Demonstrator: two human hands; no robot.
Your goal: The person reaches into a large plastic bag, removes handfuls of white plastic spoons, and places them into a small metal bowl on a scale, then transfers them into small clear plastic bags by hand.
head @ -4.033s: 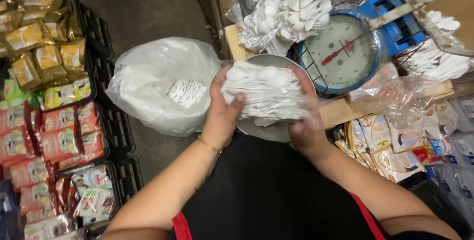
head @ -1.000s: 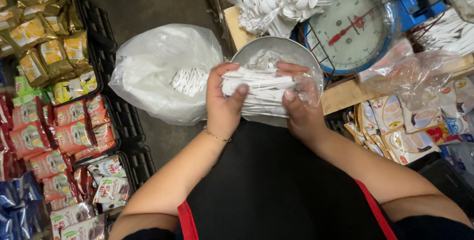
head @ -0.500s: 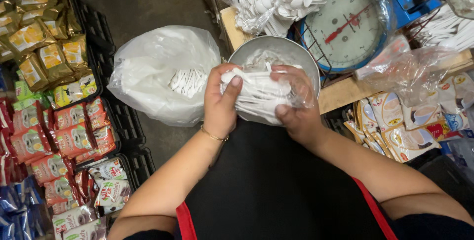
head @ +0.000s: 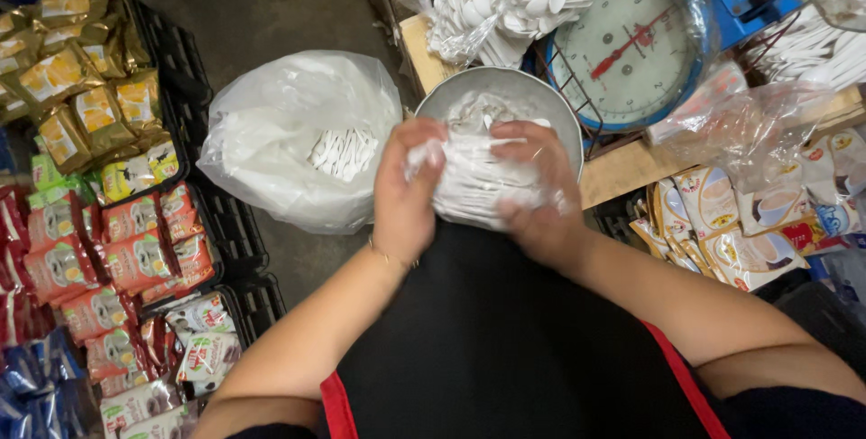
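Both hands grip a clear bag of white plastic spoons (head: 478, 182) over a metal scale pan (head: 550, 105).

Bundle's long axis runs side to side, left fingers to right fingers; which end the bowls face is too blurred to tell. Left hand (head: 406, 191) and right hand (head: 532, 195) each clamp one end, fingers curled shut on the bag. Best done squeezing evenly so the spoons stay aligned. Beyond the fingertips a dial scale (head: 627, 46); left of the left fingers a big white sack (head: 280, 132) with more spoons.

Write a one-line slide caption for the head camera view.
Left hand and right hand grip a clear bag of white plastic spoons over a metal bowl beside a dial scale.
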